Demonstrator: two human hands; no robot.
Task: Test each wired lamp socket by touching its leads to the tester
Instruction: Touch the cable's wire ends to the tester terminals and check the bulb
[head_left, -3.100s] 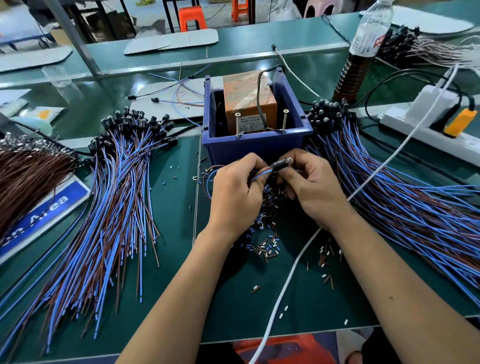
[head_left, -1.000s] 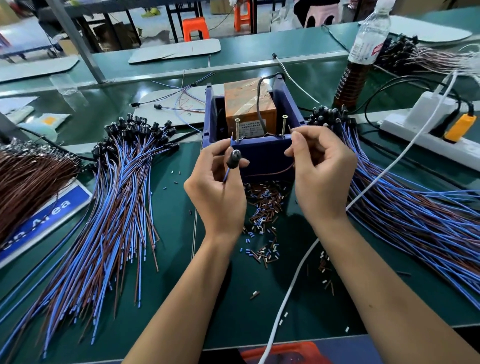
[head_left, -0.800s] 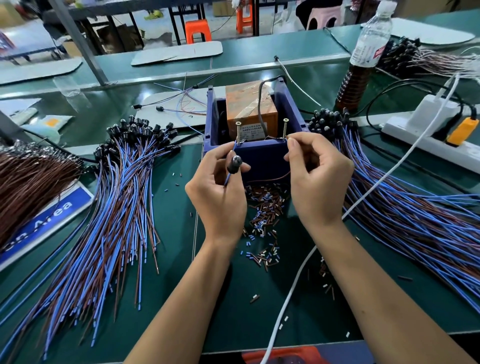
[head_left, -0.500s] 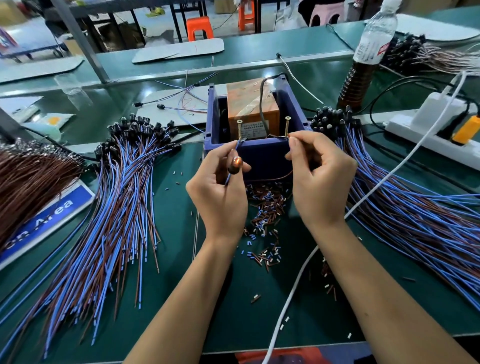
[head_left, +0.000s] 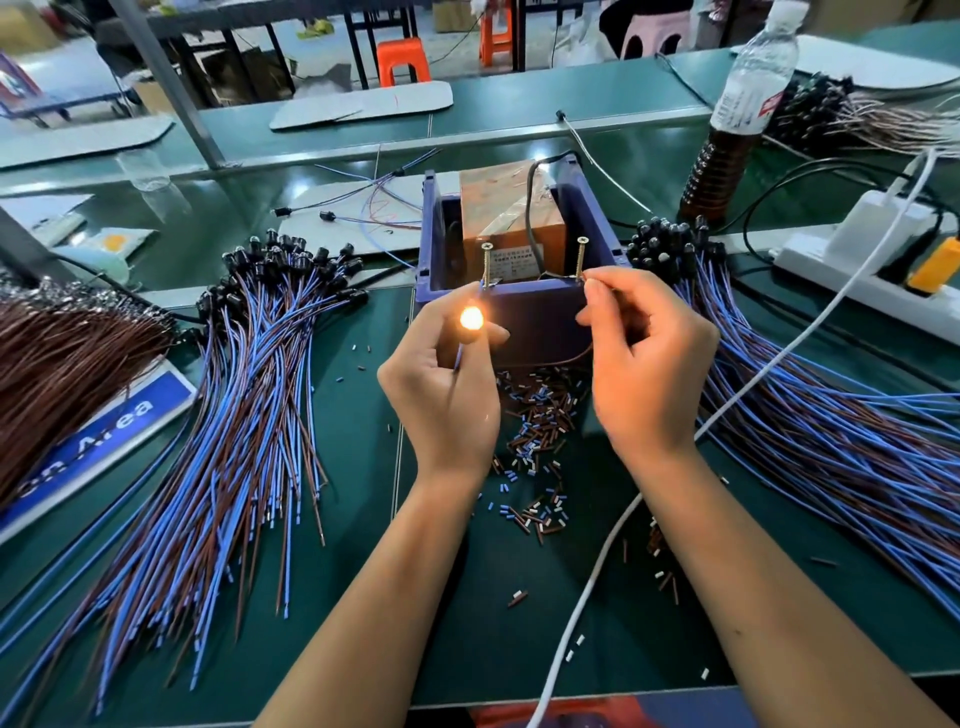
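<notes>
The left hand (head_left: 441, 395) pinches a glowing lamp socket (head_left: 471, 318); the right hand (head_left: 641, 364) pinches its brown lead (head_left: 571, 358), seemingly against the tester's right screw (head_left: 580, 257).

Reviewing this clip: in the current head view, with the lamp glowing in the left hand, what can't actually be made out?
Head view only:
- Lamp socket: glare hides its body.
- Blue lead's tip at the left screw: behind the left hand.
- Brown lead's tip at the right screw: too small; right hand fingertips cover it.
- Tester label: blurred.
- Blue sign: cut off by wire bundles.
</notes>
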